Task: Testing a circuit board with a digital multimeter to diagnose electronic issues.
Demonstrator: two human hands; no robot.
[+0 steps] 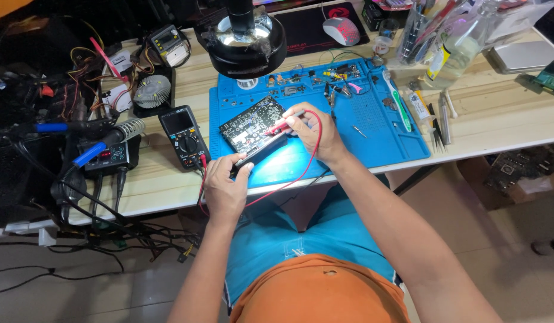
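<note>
Far right on the pale wooden table point(504, 113), clear plastic packages point(516, 15) lie heaped beside a clear cup of tools point(415, 30), and a small white tube with a dark label point(418, 106) rests just right of the blue work mat point(372, 128); a black mouse pad with a red mark point(316, 27) sits at the far edge under a white and red mouse point(341, 30). The circuit board point(253, 122) lies on the mat's left half, below the black ring-lit microscope head point(246, 39). It is a dark rectangular board speckled with small silvery parts, its long axis running from near left to far right, the near edge lifted slightly off the mat. The left hand point(225, 185) grips the board's near edge, fingers curled closed around it together with a red probe lead point(295, 179). The right hand point(313, 131) pinches a red-tipped test probe point(283, 122) between thumb and fingers, its tip touching the board's right part and pointing left. A black multimeter point(184, 134) stands just left of the mat, with a soldering iron holder point(124, 131) farther left.
</note>
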